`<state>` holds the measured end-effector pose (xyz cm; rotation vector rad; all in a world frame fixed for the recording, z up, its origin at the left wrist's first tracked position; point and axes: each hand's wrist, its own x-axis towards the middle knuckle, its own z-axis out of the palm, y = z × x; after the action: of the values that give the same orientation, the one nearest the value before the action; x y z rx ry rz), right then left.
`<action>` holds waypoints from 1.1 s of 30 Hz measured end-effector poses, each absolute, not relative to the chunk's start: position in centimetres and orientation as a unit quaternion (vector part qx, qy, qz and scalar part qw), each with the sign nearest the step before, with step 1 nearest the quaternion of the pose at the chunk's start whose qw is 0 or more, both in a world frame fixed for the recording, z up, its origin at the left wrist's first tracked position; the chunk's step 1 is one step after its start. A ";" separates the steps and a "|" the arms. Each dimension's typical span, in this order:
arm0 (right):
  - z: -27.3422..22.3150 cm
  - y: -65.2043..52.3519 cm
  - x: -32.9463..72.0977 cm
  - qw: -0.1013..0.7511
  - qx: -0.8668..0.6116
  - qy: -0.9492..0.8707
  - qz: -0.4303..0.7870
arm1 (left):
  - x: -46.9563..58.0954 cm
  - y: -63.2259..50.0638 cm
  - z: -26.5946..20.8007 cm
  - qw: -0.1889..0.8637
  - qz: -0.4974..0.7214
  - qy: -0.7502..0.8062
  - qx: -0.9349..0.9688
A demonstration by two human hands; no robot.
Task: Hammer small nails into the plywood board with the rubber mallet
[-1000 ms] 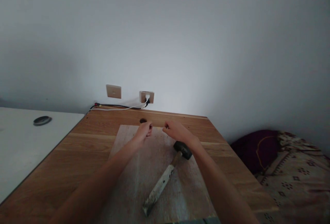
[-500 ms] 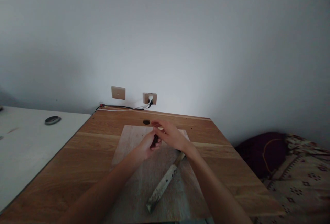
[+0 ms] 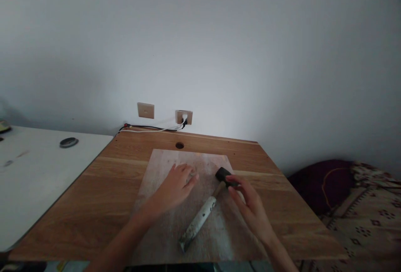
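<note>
A hammer (image 3: 198,224) with a black block-like head and a worn, white-flecked handle lies slantwise on a pale wooden board (image 3: 159,167). My right hand (image 3: 247,199) is at the hammer's head, with thumb and fingers closed about its right end. Over the left-middle part of the board is my left hand (image 3: 178,182). Its fingers are bent forward and apart from the thumb, and I see nothing held in it. Several small dark dots run along the far part of the board; whether they are holes or nails I cannot tell.
The board rests on a brown wooden table (image 3: 103,197) against a wall. Cables (image 3: 150,128) run along its back edge to a wall socket (image 3: 184,117). A white table (image 3: 37,171) on the left bears a dark round lid-like thing (image 3: 69,142). Patterned cloth (image 3: 366,222) lies at right.
My hands were together over the board, with something dark in the left one. They have parted: the right has come back to the hammer's head, and the dark thing no longer shows.
</note>
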<state>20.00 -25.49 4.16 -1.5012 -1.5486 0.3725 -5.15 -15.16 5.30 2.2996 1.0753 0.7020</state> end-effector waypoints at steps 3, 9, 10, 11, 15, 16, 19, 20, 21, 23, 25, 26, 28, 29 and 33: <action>0.7 -28.8 22.8 0.374 -0.676 -0.631 0.071 | -8.2 -19.1 4.9 0.122 0.239 0.377 0.887; -5.1 -32.8 24.7 0.272 -0.714 -0.645 -0.016 | -13.4 -25.5 0.5 -0.006 0.297 0.344 0.891; -5.1 -32.9 24.4 0.271 -0.711 -0.649 -0.013 | -13.9 -26.0 0.0 -0.022 0.301 0.349 0.887; -5.0 -32.8 24.0 0.272 -0.708 -0.652 -0.011 | -14.5 -26.2 -0.3 -0.035 0.302 0.358 0.883; -3.8 -31.9 21.6 0.267 -0.695 -0.668 0.005 | -16.7 -25.6 -0.1 -0.070 0.278 0.421 0.861; -3.7 -31.6 20.8 0.266 -0.688 -0.675 0.009 | -17.4 -25.3 0.0 -0.075 0.268 0.435 0.856; -3.5 -30.6 18.0 0.264 -0.665 -0.699 0.017 | -20.2 -24.3 0.2 -0.084 0.233 0.481 0.841; -3.4 -30.3 17.0 0.260 -0.657 -0.707 0.020 | -21.2 -24.0 0.2 -0.086 0.220 0.498 0.834; -3.3 -29.9 15.9 0.255 -0.649 -0.716 0.022 | -22.2 -23.7 0.2 -0.087 0.207 0.514 0.828; -2.9 -29.0 13.8 0.236 -0.631 -0.739 0.032 | -23.9 -23.3 0.3 -0.087 0.183 0.541 0.816; -2.3 -28.2 12.1 0.215 -0.612 -0.760 0.048 | -25.1 -23.0 0.7 -0.089 0.168 0.568 0.801; -2.0 -27.7 11.4 0.205 -0.603 -0.769 0.056 | -25.6 -22.9 0.9 -0.092 0.165 0.582 0.791; -1.4 -27.0 10.4 0.193 -0.593 -0.779 0.064 | -26.5 -22.8 1.1 -0.104 0.165 0.607 0.770; -1.1 -26.8 10.0 0.192 -0.589 -0.782 0.063 | -27.0 -22.7 1.2 -0.114 0.166 0.617 0.761; 0.1 -26.7 8.8 0.194 -0.552 -0.809 0.057 | -29.2 -22.6 0.5 -0.147 0.161 0.625 0.749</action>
<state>8.80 -26.65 0.06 -1.5464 -2.2690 0.1591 -29.22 -22.60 0.52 2.6028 2.1730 0.5601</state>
